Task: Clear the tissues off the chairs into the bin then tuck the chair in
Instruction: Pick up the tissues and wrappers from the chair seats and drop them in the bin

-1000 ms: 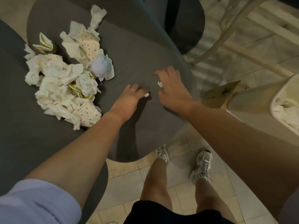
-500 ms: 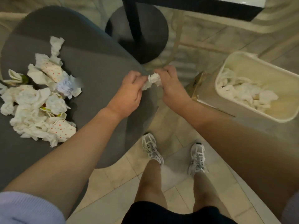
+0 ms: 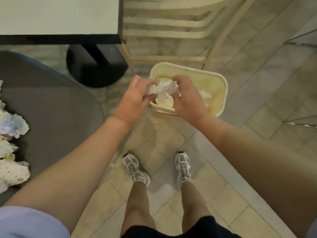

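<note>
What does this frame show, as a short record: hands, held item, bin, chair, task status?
left hand: left hand grips one side of the crumpled tissue
right hand: right hand grips the other side
held item: tissue wad, over the near edge of the bin
bin: cream bin on the tiled floor, tissues already inside
chair: grey chair seat, pile of tissues on its left part
task status: wad not yet dropped; chair not cleared

Cream bin [image 3: 223,93], white crumpled tissue [image 3: 164,88], grey chair seat [image 3: 56,109], red-dotted white tissues [image 3: 13,174], beige tiled floor [image 3: 257,103], white-grey sneakers [image 3: 135,169].
</note>
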